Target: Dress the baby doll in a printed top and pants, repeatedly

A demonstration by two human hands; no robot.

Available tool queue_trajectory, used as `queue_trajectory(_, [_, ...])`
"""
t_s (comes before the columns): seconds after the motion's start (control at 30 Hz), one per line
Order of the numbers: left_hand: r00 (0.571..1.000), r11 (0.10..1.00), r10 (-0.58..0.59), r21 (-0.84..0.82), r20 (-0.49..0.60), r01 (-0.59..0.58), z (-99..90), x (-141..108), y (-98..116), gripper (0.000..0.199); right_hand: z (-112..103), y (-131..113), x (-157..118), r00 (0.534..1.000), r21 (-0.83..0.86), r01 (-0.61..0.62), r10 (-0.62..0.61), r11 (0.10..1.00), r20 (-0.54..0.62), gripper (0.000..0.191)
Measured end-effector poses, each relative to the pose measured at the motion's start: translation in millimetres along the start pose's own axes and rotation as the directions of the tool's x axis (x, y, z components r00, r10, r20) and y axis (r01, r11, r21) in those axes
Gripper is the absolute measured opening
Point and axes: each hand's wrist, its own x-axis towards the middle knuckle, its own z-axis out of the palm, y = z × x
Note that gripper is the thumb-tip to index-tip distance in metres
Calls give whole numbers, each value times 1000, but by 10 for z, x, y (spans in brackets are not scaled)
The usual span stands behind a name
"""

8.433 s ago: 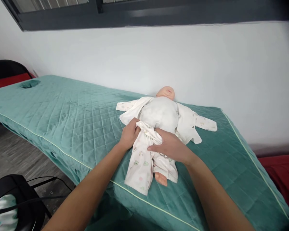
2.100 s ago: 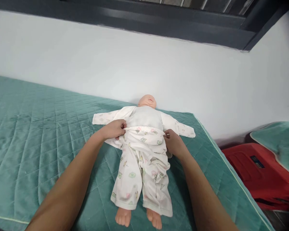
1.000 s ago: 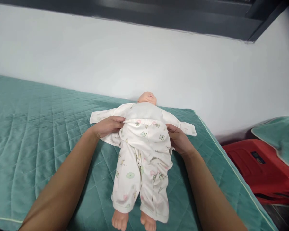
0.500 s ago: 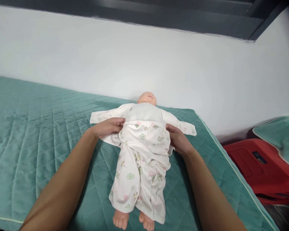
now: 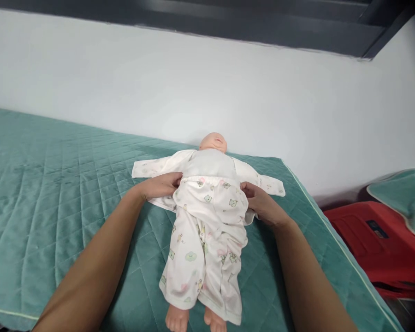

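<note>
A baby doll (image 5: 214,142) lies on its back, head toward the wall and bare feet toward me. White printed pants (image 5: 207,221) cover its legs and reach up to the belly. A white printed top (image 5: 155,165) with long sleeves is spread beneath and around the arms, and the doll's pale grey-white torso (image 5: 210,162) shows above the waistband. My left hand (image 5: 162,184) is closed at the left side of the waistband, fingers pinching the pants there. On the opposite side my right hand (image 5: 259,201) has its fingers curled at the waistband; the fingertips are partly hidden.
The doll lies on a green quilted bed cover (image 5: 90,184) against a white wall (image 5: 159,83). A red plastic object (image 5: 376,240) with green cloth (image 5: 404,198) over it stands past the bed's right edge. A dark beam (image 5: 200,20) runs overhead.
Both hands remain at the waistband, their fingers curled in slightly more. The whole view has shifted a little, so the doll appears slightly farther right.
</note>
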Motion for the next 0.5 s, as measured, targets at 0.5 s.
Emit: queue_trajectory(0.5, [998, 999, 19, 45, 58, -21, 22, 16, 10, 25, 11, 54, 12, 1000, -106, 10, -7, 994, 25, 19])
